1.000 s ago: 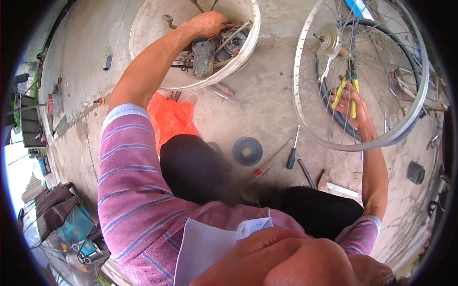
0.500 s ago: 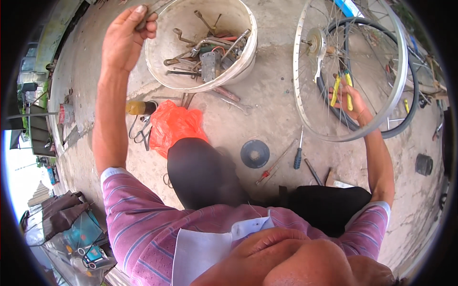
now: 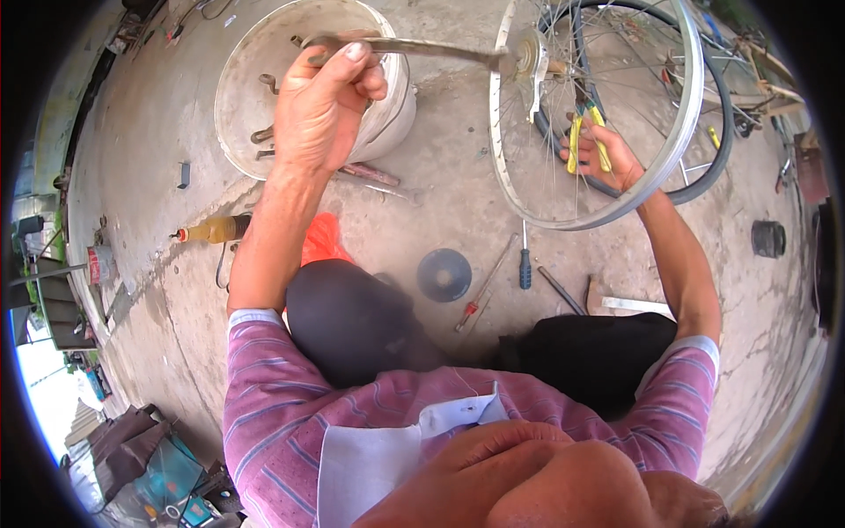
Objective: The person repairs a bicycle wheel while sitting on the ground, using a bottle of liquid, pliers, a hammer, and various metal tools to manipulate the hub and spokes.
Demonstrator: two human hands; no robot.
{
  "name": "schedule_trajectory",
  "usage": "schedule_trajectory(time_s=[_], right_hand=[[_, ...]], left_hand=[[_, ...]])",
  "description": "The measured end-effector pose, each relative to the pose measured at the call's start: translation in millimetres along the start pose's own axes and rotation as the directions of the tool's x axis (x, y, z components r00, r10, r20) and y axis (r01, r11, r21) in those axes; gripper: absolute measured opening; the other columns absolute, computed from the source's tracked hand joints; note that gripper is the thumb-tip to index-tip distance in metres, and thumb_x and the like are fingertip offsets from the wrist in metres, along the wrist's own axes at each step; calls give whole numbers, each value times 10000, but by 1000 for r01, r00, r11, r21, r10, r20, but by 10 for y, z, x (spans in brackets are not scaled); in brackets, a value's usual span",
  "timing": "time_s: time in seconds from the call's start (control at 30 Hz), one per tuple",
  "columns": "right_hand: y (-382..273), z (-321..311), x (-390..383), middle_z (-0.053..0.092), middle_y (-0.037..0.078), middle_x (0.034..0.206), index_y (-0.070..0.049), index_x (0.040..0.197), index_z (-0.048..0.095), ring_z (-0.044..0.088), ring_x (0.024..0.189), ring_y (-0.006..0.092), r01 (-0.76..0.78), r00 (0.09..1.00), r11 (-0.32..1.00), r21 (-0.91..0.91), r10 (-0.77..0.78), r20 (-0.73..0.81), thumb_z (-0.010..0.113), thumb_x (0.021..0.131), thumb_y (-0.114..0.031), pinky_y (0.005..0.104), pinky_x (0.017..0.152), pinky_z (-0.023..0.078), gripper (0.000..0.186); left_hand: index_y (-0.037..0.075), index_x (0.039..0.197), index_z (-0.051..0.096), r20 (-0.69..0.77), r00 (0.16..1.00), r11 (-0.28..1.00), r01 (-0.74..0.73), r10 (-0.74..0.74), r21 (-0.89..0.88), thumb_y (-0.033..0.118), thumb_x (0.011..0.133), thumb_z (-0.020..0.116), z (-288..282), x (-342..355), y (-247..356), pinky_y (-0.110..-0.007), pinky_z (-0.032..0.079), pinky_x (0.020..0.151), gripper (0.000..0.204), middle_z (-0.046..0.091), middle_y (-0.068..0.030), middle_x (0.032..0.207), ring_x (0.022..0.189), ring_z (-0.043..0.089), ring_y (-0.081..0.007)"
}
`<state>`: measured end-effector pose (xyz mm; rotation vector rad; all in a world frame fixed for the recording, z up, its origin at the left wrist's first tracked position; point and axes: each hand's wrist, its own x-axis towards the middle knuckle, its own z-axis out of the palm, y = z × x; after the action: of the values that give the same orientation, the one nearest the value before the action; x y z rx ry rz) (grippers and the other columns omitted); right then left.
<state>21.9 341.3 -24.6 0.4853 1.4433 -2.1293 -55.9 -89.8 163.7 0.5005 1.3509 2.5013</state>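
My left hand (image 3: 324, 110) pinches a long grey metal wrench (image 3: 431, 47) between thumb and fingers. The wrench lies level above the bucket's rim, and its far end overlaps the hub (image 3: 528, 55) of a bare spoked bicycle wheel (image 3: 647, 198); I cannot tell whether they touch. My right hand (image 3: 607, 151), seen partly through the spokes, is closed around yellow-handled pliers (image 3: 576, 145). The jaws of the pliers are hard to make out among the spokes. A black tyre (image 3: 717, 158) stands behind the wheel.
A white bucket (image 3: 242, 132) with tools stands ahead on the left. On the concrete lie a black disc (image 3: 444, 275), a blue-handled screwdriver (image 3: 525, 271), a red-handled tool (image 3: 471, 308) and a yellow bottle (image 3: 211, 231). An orange plastic bag (image 3: 326, 239) is by my left knee.
My left hand has swung rightward from beside the bucket, carrying the wrench across to the wheel hub. My right hand still grips the pliers at the wheel. The whole view has shifted.
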Motion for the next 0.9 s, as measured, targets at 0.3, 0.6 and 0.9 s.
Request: schedule_trajectory(time_s=[0.3,0.6,0.9], right_hand=[[21,49,15,612,144,1269,-139,1483,442,638,1127,287,11,999,999,-41,-12,-41,552,981,-447,450,920,522,599],[-39,136,-22,590,174,1350,-112,1569,298,625,1173,291,-24,998,994,-108,17,-63,600,960,-417,446,988,512,745],[-57,200,58,568,185,1400,-126,1567,303,612,1212,307,-5,998,984,-177,-7,-69,611,947,-447,458,1023,483,763]], left_hand=[[15,1171,542,52,968,913,214,-246,347,358,1094,438,264,229,-715,-407,578,689,366,680,-158,914,756,702,-252],[63,1040,559,33,681,680,732,-732,-24,367,1096,432,-123,-69,-1518,-308,376,501,334,504,-46,671,453,345,-110],[20,1122,558,48,686,687,726,-726,35,349,1099,402,-109,-77,-1600,-324,372,551,364,538,-67,762,537,381,-118]])
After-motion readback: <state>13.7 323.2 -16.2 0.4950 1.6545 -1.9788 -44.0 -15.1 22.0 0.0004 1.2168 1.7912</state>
